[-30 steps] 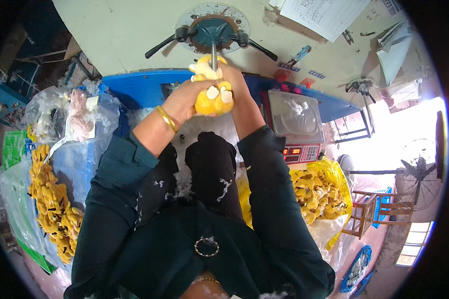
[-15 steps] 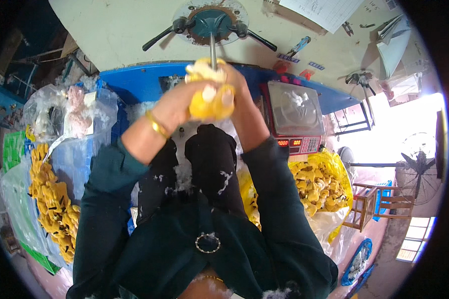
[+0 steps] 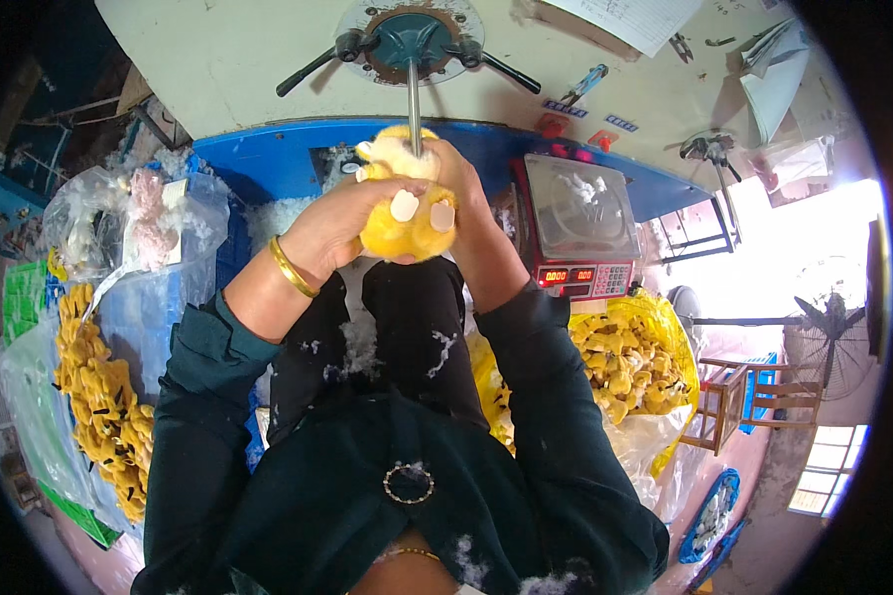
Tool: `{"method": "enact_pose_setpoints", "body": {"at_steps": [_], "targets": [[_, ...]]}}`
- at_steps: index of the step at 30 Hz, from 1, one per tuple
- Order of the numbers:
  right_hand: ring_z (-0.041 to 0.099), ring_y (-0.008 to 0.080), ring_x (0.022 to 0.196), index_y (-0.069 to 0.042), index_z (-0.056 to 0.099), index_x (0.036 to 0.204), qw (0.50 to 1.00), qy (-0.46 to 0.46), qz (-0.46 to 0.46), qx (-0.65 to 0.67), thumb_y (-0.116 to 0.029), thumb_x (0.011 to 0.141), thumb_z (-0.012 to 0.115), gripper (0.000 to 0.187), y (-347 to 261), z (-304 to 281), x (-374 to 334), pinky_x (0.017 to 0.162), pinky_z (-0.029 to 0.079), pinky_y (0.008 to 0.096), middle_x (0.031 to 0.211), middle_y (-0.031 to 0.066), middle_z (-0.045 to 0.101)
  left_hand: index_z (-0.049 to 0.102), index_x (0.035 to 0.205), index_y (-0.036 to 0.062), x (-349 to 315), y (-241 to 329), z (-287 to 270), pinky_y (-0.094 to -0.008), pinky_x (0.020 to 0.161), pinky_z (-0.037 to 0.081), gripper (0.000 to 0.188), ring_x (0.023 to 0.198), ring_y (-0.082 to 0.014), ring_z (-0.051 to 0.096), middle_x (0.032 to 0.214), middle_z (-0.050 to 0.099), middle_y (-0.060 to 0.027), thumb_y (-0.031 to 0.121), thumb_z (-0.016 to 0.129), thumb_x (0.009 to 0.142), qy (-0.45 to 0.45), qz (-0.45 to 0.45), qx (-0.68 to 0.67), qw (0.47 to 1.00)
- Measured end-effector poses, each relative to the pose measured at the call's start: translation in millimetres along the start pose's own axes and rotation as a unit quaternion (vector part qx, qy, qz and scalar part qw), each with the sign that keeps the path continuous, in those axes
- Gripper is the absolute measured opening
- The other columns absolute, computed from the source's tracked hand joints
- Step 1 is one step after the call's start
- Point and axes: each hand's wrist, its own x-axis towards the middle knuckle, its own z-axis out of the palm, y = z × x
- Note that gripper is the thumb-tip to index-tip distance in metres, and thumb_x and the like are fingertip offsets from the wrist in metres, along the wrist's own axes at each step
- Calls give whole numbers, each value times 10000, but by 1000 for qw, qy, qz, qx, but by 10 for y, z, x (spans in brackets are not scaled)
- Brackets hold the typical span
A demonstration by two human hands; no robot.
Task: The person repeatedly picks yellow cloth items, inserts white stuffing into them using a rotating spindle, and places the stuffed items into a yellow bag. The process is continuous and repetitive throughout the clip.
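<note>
A yellow plush toy (image 3: 412,236) with pale patches sits between my two hands, just beyond my knees. A thin metal tube (image 3: 414,99) runs from the machine's round dark fitting (image 3: 407,42) down to the toy, and its lower end meets the pale upper part of the plush. My left hand (image 3: 349,220) grips the toy's left side, thumb laid across it. On the other side my right hand (image 3: 454,178) is wrapped around the toy close to the tube; most of its fingers are hidden.
A red scale (image 3: 583,213) with a steel pan stands at the right. Below it, a yellow bag (image 3: 680,342) holds many tan plush pieces (image 3: 625,367). More yellow plush pieces (image 3: 99,397) are heaped at the left, near a clear plastic bag (image 3: 89,208). Black lever handles (image 3: 308,71) stick out beside the fitting.
Both hands and the plush toy have come slightly toward my body, and more of the tube shows. The toy keeps touching the tube. My grip looks the same.
</note>
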Motion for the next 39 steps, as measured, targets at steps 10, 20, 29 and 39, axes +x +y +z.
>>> {"method": "enact_pose_setpoints", "body": {"at_steps": [10, 20, 29, 39], "targets": [[652, 252, 802, 38, 616, 983, 942, 266, -73, -193, -269, 951, 466, 343, 303, -1549, -220, 651, 533, 361, 905, 124, 646, 499, 1252, 5, -317, -433, -326, -400, 785, 561, 530, 1098, -243, 592, 1181, 592, -155, 445, 455, 959, -19, -67, 56, 996], [640, 298, 693, 34, 639, 917, 725, 560, 84, -393, -457, 939, 404, 545, -167, -3234, -1211, 575, 490, 409, 740, 208, 639, 573, 1110, 12, -331, -686, -537, -304, 709, 560, 360, 947, -200, 635, 1027, 641, -127, 330, 517, 949, -31, -78, 59, 995], [607, 334, 830, -4, 626, 915, 682, 555, -37, -475, -204, 723, 713, 290, 573, -3321, -2125, 772, 482, 442, 840, 179, 627, 587, 1075, 22, -357, -973, -594, -287, 726, 527, 301, 882, -179, 634, 978, 649, -107, 288, 503, 963, 9, -98, 59, 993], [539, 355, 1118, -86, 510, 1256, 588, 369, -30, -719, -238, 750, 676, 554, -444, -3214, -1390, 910, 444, 426, 1203, 184, 556, 611, 1061, 43, -571, -1001, -669, -279, 743, 507, 283, 881, -174, 625, 974, 652, -88, 290, 539, 944, 33, -55, 61, 996]]}}
